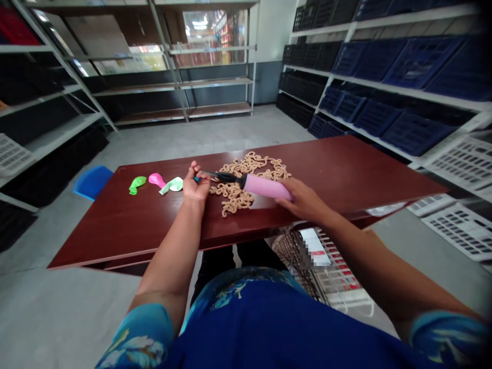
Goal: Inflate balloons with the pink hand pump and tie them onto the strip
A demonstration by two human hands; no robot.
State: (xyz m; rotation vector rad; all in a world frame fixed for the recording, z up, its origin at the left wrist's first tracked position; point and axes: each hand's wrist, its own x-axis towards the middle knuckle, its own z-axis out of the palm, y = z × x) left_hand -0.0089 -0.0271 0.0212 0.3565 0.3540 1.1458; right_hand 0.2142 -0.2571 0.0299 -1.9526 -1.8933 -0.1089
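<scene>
A hand pump (pixel 265 186) with a pink barrel and a black tapered end lies tilted above the table. My right hand (pixel 302 200) is closed round the far right end of its barrel. At the pump's thin tip is my left hand (pixel 197 185), palm up, with fingers curled in around it. A small blue piece (pixel 197 179) shows between those fingers; its kind I cannot make out. Below the pump spreads a pile of tan, curled, worm-like pieces (pixel 234 197). Left of my left hand lie limp balloons: mint green (pixel 172 185), pink (pixel 157 179) and bright green (pixel 137 184).
The dark red table (pixel 338 169) stands in front of me. A blue stool (pixel 92 182) is at its left end. Below the right front edge is a crate (pixel 338 271) with a white paper on top. Shelves of blue baskets (pixel 415 128) line the right side.
</scene>
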